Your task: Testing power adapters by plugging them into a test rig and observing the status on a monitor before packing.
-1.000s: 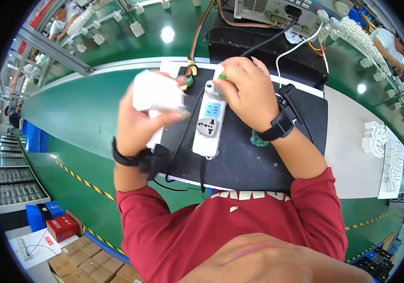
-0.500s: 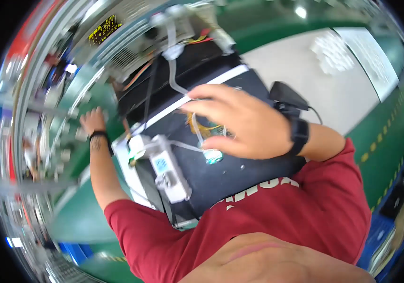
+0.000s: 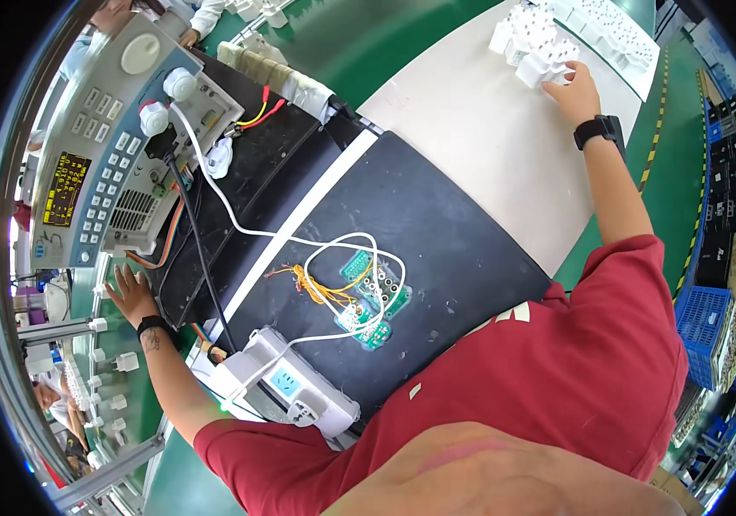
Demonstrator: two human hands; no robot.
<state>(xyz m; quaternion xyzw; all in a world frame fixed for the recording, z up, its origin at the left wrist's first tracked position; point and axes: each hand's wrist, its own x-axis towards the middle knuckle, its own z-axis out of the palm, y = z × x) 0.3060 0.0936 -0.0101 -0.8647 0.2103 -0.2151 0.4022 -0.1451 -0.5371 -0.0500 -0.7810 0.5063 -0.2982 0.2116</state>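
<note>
Taking the picture's centre as our clock, we find the grey bench instrument point(image 3: 140, 129) at ten o'clock. Near its lower corner, at nine, our left hand point(image 3: 134, 294) has its fingers spread, with nothing visible in it. The white power strip point(image 3: 333, 408) sits toward seven, and green circuit boards point(image 3: 372, 297) lie by the centre on the black mat point(image 3: 454, 241), looped by a white cable point(image 3: 252, 230). Between one and two o'clock, our right hand point(image 3: 578, 95) curls thumb and fingers at the edge of the clustered white pieces point(image 3: 535, 47); we cannot tell whether they pinch one. We judge the step as picking up a piece; the next move calls for a firm grip and a lift clear of its neighbours.
</note>
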